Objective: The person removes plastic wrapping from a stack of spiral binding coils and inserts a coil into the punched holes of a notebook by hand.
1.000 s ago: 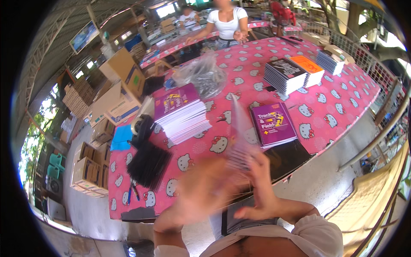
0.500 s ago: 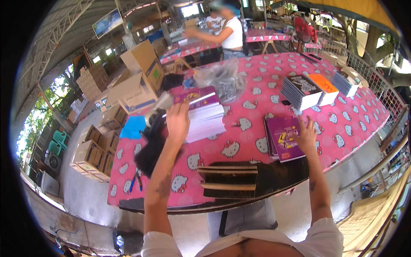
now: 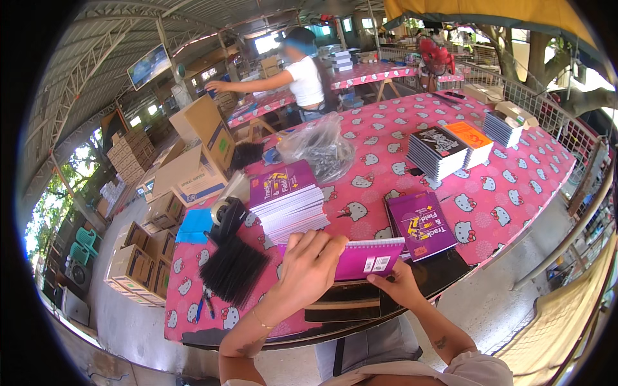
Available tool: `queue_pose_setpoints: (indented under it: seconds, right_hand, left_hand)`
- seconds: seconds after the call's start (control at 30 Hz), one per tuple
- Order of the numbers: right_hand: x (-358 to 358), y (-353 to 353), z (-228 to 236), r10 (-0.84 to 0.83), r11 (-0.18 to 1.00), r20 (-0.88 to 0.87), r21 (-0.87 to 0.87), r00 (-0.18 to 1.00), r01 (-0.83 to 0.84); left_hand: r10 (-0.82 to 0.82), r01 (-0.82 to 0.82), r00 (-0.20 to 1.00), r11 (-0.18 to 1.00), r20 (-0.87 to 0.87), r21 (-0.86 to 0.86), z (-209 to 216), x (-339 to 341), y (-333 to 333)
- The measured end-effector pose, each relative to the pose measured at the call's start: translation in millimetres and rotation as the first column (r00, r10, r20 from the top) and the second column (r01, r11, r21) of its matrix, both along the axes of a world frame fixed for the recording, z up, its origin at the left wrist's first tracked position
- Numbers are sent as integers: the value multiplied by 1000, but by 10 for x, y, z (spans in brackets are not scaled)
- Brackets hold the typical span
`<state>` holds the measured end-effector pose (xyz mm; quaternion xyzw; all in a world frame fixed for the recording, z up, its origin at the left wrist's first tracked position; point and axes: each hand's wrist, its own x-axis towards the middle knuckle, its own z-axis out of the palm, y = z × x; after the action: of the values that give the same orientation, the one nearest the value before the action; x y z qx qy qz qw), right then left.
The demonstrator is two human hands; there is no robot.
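Both grips closed on a purple notebook [image 3: 365, 256] — left hand [image 3: 309, 270], right hand [image 3: 398, 284], pink cartoon-cat tablecloth [image 3: 515, 193], open metal-roofed shed.

Purple spiral-bound notebook [image 3: 365, 258], back cover up, level above the table's near edge, held at both ends.

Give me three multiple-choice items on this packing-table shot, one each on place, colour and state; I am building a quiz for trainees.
1. Where does the bundle of black combs lie?
A. left of the hands
B. on the orange stack
C. under the plastic bag
2. What colour is the tablecloth?
A. green
B. pink
C. white
3. How is the purple notebook held?
A. by neither hand
B. by one hand
C. by both hands

A: it lies at the table's left end. B: pink with white cat figures. C: left hand and right hand both grip it.
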<state>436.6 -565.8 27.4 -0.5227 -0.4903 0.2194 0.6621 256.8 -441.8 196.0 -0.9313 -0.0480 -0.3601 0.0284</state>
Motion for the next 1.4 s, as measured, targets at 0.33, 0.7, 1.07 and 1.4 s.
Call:
queue_pose_setpoints:
  seconds: [0.33,0.7,1.07,1.4]
  right_hand:
    - [58,-46,48,41,996,-87,-72,995,-47]
    - [120,-151,-59,38,999,143,-6,989,-38]
    - [-406,189,-221,-150,986,-50,62,987,153]
    - [279,18,-340,36,994,-36,-104,999,-40]
  left_hand:
    - [-3,3,1000,1000,-31,15,39,-30,-60]
    - [-103,103,988,995,-114,-1,-57,46,-42]
    - [668,429,484,382,565,-819,-1338,-489,-114]
    - [844,-855,516,495,-145,-156,-2275,-1707,1234]
